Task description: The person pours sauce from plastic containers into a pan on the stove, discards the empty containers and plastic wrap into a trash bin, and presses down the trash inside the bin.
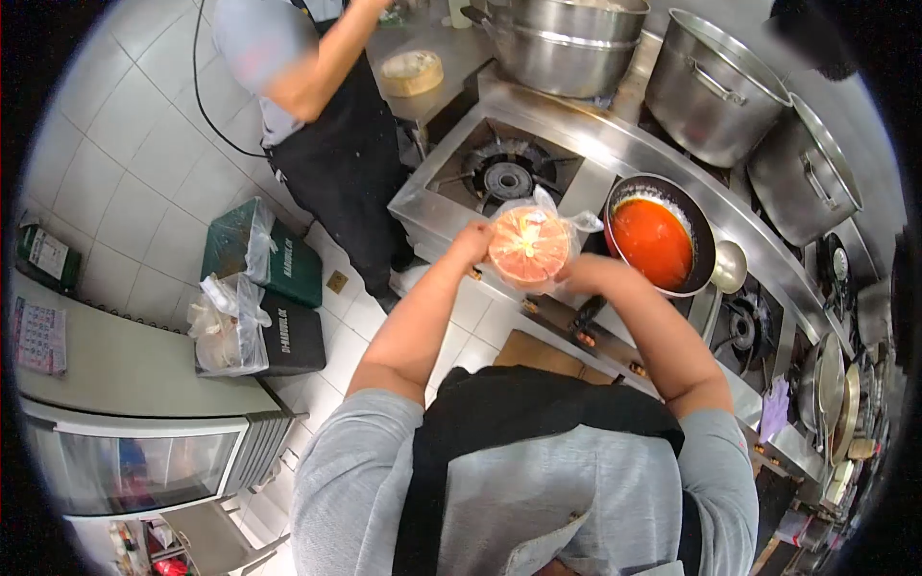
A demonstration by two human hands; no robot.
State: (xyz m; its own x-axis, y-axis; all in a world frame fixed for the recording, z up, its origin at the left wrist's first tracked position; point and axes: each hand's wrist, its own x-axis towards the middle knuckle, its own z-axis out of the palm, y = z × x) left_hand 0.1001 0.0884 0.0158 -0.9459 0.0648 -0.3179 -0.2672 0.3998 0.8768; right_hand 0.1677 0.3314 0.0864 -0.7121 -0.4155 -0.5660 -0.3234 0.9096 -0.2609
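A clear plastic bag with round, orange-and-white contents is held up in front of the stove's edge. My left hand grips its left side, fingers closed on the plastic. At its lower right, my right hand is closed on the bag too, slightly blurred. Just right of the bag sits a dark frying pan of smooth red-orange sauce. The pan's black handle points toward me, below my right hand. What exactly the bag contains I cannot make out.
A ladle lies right of the pan. Burners flank it, and large steel pots stand behind. A co-worker in a black apron is at the left, near bagged bins. A glass-door fridge is lower left.
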